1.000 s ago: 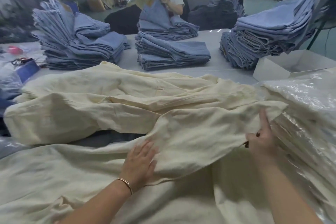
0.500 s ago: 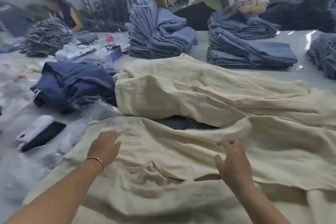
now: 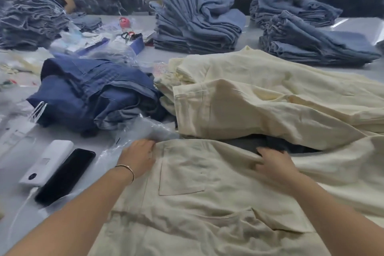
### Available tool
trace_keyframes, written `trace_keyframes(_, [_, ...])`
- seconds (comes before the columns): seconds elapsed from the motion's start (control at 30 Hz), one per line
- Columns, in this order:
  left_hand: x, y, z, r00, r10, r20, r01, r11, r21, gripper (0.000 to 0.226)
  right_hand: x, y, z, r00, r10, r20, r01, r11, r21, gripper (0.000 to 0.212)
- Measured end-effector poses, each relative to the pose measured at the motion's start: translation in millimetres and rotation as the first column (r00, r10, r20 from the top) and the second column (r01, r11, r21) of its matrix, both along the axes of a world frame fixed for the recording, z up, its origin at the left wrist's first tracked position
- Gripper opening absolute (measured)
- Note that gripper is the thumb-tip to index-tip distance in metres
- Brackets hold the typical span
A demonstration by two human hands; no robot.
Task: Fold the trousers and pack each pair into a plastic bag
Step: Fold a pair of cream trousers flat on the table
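The cream trousers lie spread across the near half of the table, seat side up, with a back pocket showing between your hands. The cloth looks light, soft and limp. It should crease easily and slide on the table rather than hold a shape, so expect a fold to sag unless you smooth it flat. The waistband runs along the far edge, and that doubled, stitched band is probably the firmest place to take hold; the pocket panel or leg cloth would just bunch.

Your left hand is at the far left corner of the waist, fingers curled over the edge and gripping it, wrist low, forearm coming in from the near left. Your right hand is further right along the same edge, fingers bent and pinching up a ridge of cloth, forearm reaching in from the near right. Both arms are well extended, the hands well apart.

A clear plastic bag lies just left of your left hand, touching the waist corner. More cream trousers are piled just beyond. A phone and a white power bank sit at near left.
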State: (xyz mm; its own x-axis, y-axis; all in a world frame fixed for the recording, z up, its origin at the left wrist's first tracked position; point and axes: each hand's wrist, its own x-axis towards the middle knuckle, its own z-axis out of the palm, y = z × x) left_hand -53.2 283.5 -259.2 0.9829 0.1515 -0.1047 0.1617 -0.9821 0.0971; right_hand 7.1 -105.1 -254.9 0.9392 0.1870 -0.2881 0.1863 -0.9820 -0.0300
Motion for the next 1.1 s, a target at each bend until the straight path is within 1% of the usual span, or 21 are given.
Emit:
trace_keyframes(0.1, [12, 8, -2, 0.998, -0.016, -0.058, 0.016, 1.0, 0.0, 0.043, 9, 1, 11, 1.0, -0.003, 0.004, 0.003, 0.997, -0.078, 0.016])
trace_keyframes(0.13, [15, 9, 0, 0.998, -0.027, -0.057, 0.028, 1.0, 0.013, 0.041, 10, 3, 15, 1.0, -0.001, 0.02, 0.003, 0.993, -0.116, 0.008])
trace_keyframes(0.17, [17, 9, 2, 0.998, -0.037, -0.043, 0.038, 0.999, 0.021, 0.034, 10, 4, 19, 0.999, 0.003, 0.045, 0.003, 0.989, -0.149, 0.005])
trace_keyframes(0.23, [16, 10, 13, 0.999, -0.038, -0.029, 0.038, 0.999, -0.002, 0.014, 11, 4, 27, 0.991, -0.002, 0.131, 0.021, 0.989, -0.147, 0.01])
trace_keyframes(0.3, [14, 15, 31, 1.0, -0.017, -0.019, 0.016, 0.999, -0.049, 0.01, 12, -4, 41, 0.971, -0.07, 0.227, 0.089, 0.993, -0.072, 0.015])
trace_keyframes(0.33, [13, 18, 44, 1.0, 0.0, 0.019, 0.002, 0.997, -0.072, 0.009, 13, -10, 52, 0.952, -0.113, 0.284, 0.124, 0.992, -0.019, 0.015])
trace_keyframes(0.37, [12, 21, 62, 0.996, 0.015, 0.086, -0.007, 0.995, -0.096, 0.009, 13, -15, 64, 0.923, -0.138, 0.36, 0.134, 0.99, 0.036, 0.012])
trace_keyframes(0.43, [9, 23, 99, 0.95, 0.025, 0.313, 0.011, 0.994, -0.112, 0.018, 12, -22, 91, 0.829, -0.15, 0.539, 0.095, 0.987, 0.127, 0.015])
trace_keyframes(0.5, [1, 21, 133, 0.823, -0.007, 0.569, 0.048, 0.997, -0.058, 0.021, 8, -22, 114, 0.73, -0.152, 0.666, 0.043, 0.983, 0.177, 0.023])
trace_keyframes(0.53, [-6, 18, 144, 0.757, -0.036, 0.652, 0.059, 0.998, -0.014, 0.02, 3, -22, 123, 0.698, -0.156, 0.699, 0.022, 0.98, 0.197, 0.026])
trace_keyframes(0.57, [-15, 16, 149, 0.716, -0.066, 0.695, 0.064, 0.998, 0.029, 0.019, -3, -23, 129, 0.686, -0.162, 0.71, 0.01, 0.977, 0.214, 0.027])
trace_keyframes(0.6, [-26, 13, 148, 0.702, -0.095, 0.706, 0.064, 0.995, 0.071, 0.018, -11, -26, 132, 0.693, -0.158, 0.703, 0.003, 0.976, 0.216, 0.029])
trace_keyframes(0.63, [-38, 11, 142, 0.719, -0.122, 0.684, 0.058, 0.992, 0.116, 0.018, -22, -30, 132, 0.717, -0.132, 0.684, -0.011, 0.98, 0.201, 0.029])
trace_keyframes(0.67, [-51, 9, 131, 0.76, -0.14, 0.634, 0.052, 0.986, 0.156, 0.018, -36, -34, 131, 0.749, -0.095, 0.655, -0.037, 0.982, 0.185, 0.029])
trace_keyframes(0.73, [-78, 6, 102, 0.876, -0.133, 0.464, 0.031, 0.975, 0.221, 0.018, -69, -40, 125, 0.793, -0.006, 0.609, -0.118, 0.98, 0.163, 0.028])
trace_keyframes(0.8, [-101, 5, 73, 0.944, -0.101, 0.315, 0.008, 0.958, 0.285, 0.018, -105, -43, 114, 0.765, 0.129, 0.631, -0.267, 0.955, 0.129, 0.03])
trace_keyframes(0.87, [-119, 5, 49, 0.98, -0.034, 0.196, -0.028, 0.952, 0.304, 0.019, -143, -41, 96, 0.711, 0.289, 0.641, -0.424, 0.904, 0.062, 0.029])
trace_keyframes(0.9, [-124, 5, 39, 0.991, 0.014, 0.131, -0.053, 0.952, 0.303, 0.022, -160, -39, 84, 0.697, 0.365, 0.618, -0.48, 0.877, 0.023, 0.032])
trace_keyframes(0.97, [-133, 2, 26, 0.995, 0.093, 0.019, -0.094, 0.95, 0.298, 0.027, -189, -37, 55, 0.739, 0.476, 0.477, -0.533, 0.846, -0.018, 0.051])
trace_keyframes(1.03, [-136, -2, 17, 0.994, 0.11, -0.009, -0.103, 0.952, 0.287, 0.027, -208, -36, 32, 0.781, 0.545, 0.304, -0.554, 0.83, -0.065, 0.067])
trace_keyframes(1.1, [-133, -2, 16, 0.995, 0.094, 0.026, -0.097, 0.951, 0.293, 0.024, -217, -35, 21, 0.782, 0.58, 0.228, -0.583, 0.81, -0.063, 0.073])
